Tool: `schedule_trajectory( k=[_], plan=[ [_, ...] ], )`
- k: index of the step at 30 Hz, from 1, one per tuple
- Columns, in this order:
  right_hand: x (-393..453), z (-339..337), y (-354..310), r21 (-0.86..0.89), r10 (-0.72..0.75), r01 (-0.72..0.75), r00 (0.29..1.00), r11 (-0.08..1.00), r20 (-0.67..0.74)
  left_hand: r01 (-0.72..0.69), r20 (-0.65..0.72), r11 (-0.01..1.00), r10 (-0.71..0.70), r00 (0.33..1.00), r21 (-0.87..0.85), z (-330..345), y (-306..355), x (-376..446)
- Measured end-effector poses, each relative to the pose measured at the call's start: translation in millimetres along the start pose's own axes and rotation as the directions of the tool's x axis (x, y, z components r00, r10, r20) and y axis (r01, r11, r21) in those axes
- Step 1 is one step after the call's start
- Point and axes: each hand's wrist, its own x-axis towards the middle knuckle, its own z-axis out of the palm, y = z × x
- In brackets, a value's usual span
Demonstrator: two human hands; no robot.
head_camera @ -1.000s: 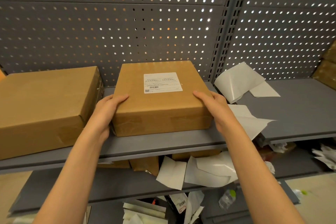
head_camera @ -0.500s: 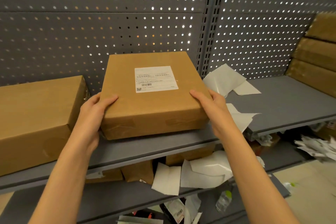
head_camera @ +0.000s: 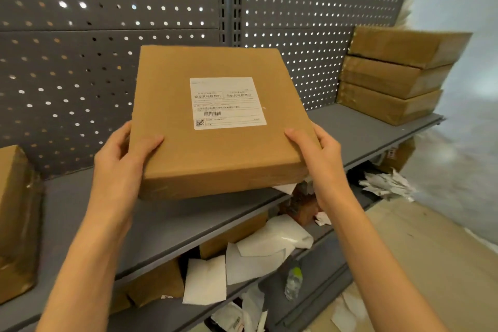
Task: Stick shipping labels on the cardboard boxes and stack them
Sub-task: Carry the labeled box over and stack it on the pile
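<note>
Head camera looks down at my two hands in front of a grey metal shelf [head_camera: 188, 226]. At the far left, a large brown cardboard box [head_camera: 16, 221] stands on it. My left hand [head_camera: 121, 162] grips the left edge of a flat square brown cardboard box [head_camera: 215, 153], thumb on top. This box is tilted and lifted above the shelf, with a white shipping label [head_camera: 227, 102] on its top face. My right hand [head_camera: 320, 159] grips its right edge. At the far right, a stack of three flat brown boxes [head_camera: 390, 78] rests on the shelf.
</note>
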Motion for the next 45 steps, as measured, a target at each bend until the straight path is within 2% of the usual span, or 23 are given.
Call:
schedule_trajectory(
  k=[7, 12, 17, 31, 45],
  plan=[
    [0.2, -70.2, -3.7, -0.043, -0.028, 0.021, 0.985, 0.999, -0.171, -0.026, 0.126, 0.999, 0.03, 0.992, -0.028, 69.6, 11.6, -11.4],
    [0.4, -143.9, -6.6, -0.07, -0.054, 0.034, 0.955, 0.997, -0.292, -0.019, 0.261, 0.997, 0.037, 0.965, -0.072, 140.7, 22.5, -31.9],
    [6.0, -216.4, -8.2, -0.08, -0.066, 0.04, 0.928, 0.996, -0.367, -0.029, 0.333, 0.994, 0.061, 0.941, -0.103, 212.5, 34.8, -55.1],
    [55.5, -387.7, -32.7, -0.118, -0.199, 0.169, 0.923, 0.978, -0.33, -0.111, 0.307, 0.975, 0.168, 0.937, -0.194, 373.9, 72.0, -111.2],
    [167.0, -481.1, -27.8, -0.009, -0.257, 0.264, 0.928, 0.964, -0.269, -0.185, 0.241, 0.966, 0.226, 0.944, -0.179, 500.6, 94.2, -93.2]
  ],
)
